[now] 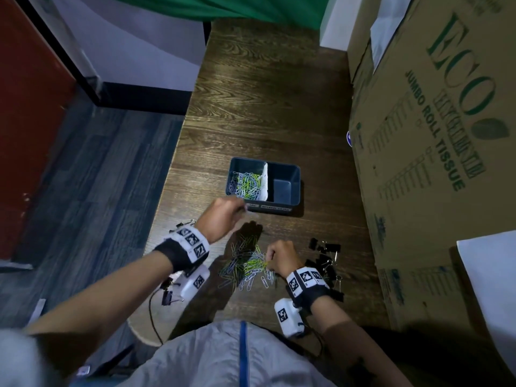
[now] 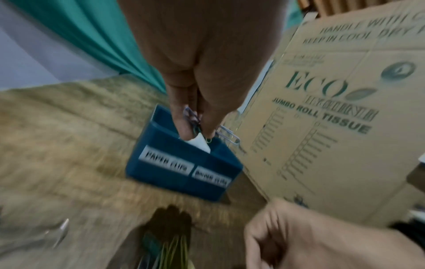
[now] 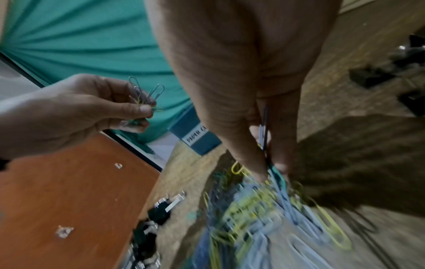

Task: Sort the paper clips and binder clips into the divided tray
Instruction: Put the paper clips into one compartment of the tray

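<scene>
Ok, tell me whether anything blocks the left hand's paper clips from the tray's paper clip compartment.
Nothing visible does. The left hand pinches paper clips near the tray; the open-topped paper clip compartment lies just beyond.

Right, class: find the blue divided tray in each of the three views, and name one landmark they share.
Head: blue tray sits mid-table, just past the left hand.
Left wrist: centre, labels facing the camera, beneath the fingers.
Right wrist: only a labelled corner shows, centre-left, behind the right hand.
Shared landmark: the green curtain.
</scene>
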